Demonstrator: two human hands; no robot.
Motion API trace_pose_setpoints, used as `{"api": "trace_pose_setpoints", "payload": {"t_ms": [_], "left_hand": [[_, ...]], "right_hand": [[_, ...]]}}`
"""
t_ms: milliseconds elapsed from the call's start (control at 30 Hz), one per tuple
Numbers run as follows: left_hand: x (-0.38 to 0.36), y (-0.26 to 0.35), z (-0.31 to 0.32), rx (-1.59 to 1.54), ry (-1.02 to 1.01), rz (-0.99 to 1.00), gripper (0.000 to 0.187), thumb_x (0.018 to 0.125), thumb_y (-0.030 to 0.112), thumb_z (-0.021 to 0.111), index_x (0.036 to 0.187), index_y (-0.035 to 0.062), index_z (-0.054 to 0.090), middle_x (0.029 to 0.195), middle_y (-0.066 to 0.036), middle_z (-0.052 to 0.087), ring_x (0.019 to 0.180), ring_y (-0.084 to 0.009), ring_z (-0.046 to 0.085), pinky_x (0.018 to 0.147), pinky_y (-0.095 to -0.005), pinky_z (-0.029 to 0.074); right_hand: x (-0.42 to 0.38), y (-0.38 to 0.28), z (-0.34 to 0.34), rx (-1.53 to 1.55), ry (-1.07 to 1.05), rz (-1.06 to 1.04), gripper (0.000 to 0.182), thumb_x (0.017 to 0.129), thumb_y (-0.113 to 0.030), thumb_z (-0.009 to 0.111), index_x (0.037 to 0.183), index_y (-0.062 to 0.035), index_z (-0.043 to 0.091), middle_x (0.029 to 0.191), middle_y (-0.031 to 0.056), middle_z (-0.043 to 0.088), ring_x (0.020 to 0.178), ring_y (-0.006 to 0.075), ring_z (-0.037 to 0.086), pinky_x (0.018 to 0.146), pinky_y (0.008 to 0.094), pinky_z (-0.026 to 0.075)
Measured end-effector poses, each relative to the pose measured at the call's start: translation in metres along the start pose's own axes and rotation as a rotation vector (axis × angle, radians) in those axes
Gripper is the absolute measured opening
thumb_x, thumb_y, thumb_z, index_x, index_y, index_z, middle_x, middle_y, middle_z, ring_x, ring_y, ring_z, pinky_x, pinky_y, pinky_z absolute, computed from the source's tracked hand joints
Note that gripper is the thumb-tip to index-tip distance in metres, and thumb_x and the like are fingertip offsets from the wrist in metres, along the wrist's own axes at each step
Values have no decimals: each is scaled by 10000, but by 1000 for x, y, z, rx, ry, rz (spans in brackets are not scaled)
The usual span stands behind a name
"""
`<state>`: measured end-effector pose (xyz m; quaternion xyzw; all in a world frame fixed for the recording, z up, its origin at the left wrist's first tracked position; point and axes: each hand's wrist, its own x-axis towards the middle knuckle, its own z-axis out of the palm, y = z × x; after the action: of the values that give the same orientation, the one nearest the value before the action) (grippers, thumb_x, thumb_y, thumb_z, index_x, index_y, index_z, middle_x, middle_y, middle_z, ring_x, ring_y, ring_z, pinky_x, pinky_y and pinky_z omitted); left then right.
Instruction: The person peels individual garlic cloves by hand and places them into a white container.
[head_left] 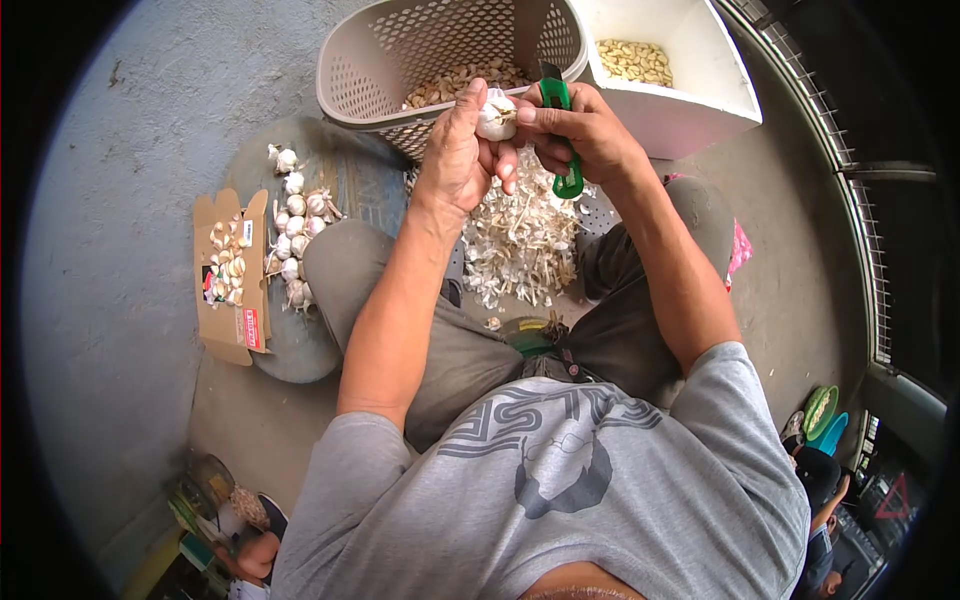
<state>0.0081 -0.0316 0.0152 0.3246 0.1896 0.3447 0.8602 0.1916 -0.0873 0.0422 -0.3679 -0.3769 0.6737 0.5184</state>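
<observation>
A whole white garlic bulb (496, 116) is held up in front of the basket, gripped by my left hand (459, 155) with the thumb along its side. My right hand (590, 130) has its fingers wrapped round a green utility knife (562, 140), while its thumb and forefinger touch the bulb's right side. The knife stands nearly upright, its dark end at the top. Below both hands, a heap of garlic skins and stalks (520, 240) covers the floor between my feet.
A perforated basket (350, 85) holds garlic pieces. Beside it, a white foam box (680, 110) contains peeled cloves (635, 62). On my left, garlic bulbs (295, 222) and an opened cardboard box (222, 325) with cloves rest on a round surface (300, 365). Other people sit behind me.
</observation>
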Motion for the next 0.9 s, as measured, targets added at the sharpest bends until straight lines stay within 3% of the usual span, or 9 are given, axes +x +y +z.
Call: {"api": "trace_pose_setpoints", "payload": {"t_ms": [100, 133, 167, 233, 333, 467, 633, 733, 900], "left_hand": [[10, 4, -15, -259, -17, -112, 234, 1017, 286, 591, 996, 56, 624, 771, -63, 662, 417, -162, 540, 356, -318, 484], [8, 6, -15, 13, 174, 8, 277, 1026, 332, 605, 997, 57, 614, 796, -72, 665, 479, -167, 563, 419, -290, 500], [8, 6, -14, 12, 144, 81, 345, 1051, 366, 562, 1002, 29, 619, 785, -67, 655, 517, -140, 564, 460, -275, 501], [10, 10, -13, -7, 63, 127, 469, 1061, 460, 529, 1052, 0, 623, 853, -81, 671, 692, -141, 634, 598, -248, 527], [9, 13, -3, -11, 88, 109, 491, 1048, 487, 541, 1119, 7, 618, 908, -91, 688, 739, -156, 674, 606, -260, 557], [0, 15, 18, 441, 20, 140, 478, 1025, 443, 608, 1211, 2, 610, 971, -80, 697, 829, -167, 702, 666, -319, 599], [3, -12, 15, 349, 151, 226, 314, 1038, 324, 602, 1035, 12, 642, 801, -72, 676, 534, -176, 644, 421, -319, 533], [0, -10, 15, 168, 244, 169, 354, 1049, 351, 574, 1030, 3, 640, 778, -81, 673, 539, -188, 645, 422, -323, 532], [4, -2, 1, 160, 221, 87, 575, 1051, 522, 506, 1099, -31, 654, 804, -108, 701, 626, -213, 695, 526, -330, 583]], "right_hand": [[-5, -1, 4, 117, -133, 11, 192, 945, -148, 724, 1070, -6, 690, 690, 8, 581, 458, 65, 443, 399, 247, 390], [-6, 0, 10, 157, -220, -13, 192, 943, -147, 726, 1070, -8, 692, 704, 17, 593, 460, 66, 450, 401, 248, 399], [-9, 0, 16, -62, -117, 10, 167, 946, -145, 719, 1029, -4, 683, 729, 30, 610, 458, 67, 455, 412, 244, 411], [-5, 10, 17, -52, -75, -20, 132, 958, -144, 692, 987, -15, 692, 735, 35, 633, 478, 60, 480, 426, 233, 405], [-6, 2, 13, -250, 45, -54, 142, 969, -146, 660, 956, -7, 689, 710, 44, 628, 515, 71, 513, 449, 259, 408], [-1, 0, 8, -725, 290, -268, 174, 954, -146, 649, 907, 22, 642, 661, 65, 594, 553, 120, 536, 495, 317, 429], [-2, 9, 15, -863, 261, -403, 184, 922, -119, 668, 877, 26, 565, 686, 117, 614, 602, 170, 554, 575, 381, 474], [0, 15, 24, -796, 229, -421, 188, 927, -117, 664, 879, 32, 561, 676, 122, 604, 582, 165, 548, 562, 378, 475], [-3, 6, 25, -653, 279, -186, 184, 930, -134, 648, 887, 33, 584, 673, 110, 603, 599, 163, 569, 554, 368, 478]]}}
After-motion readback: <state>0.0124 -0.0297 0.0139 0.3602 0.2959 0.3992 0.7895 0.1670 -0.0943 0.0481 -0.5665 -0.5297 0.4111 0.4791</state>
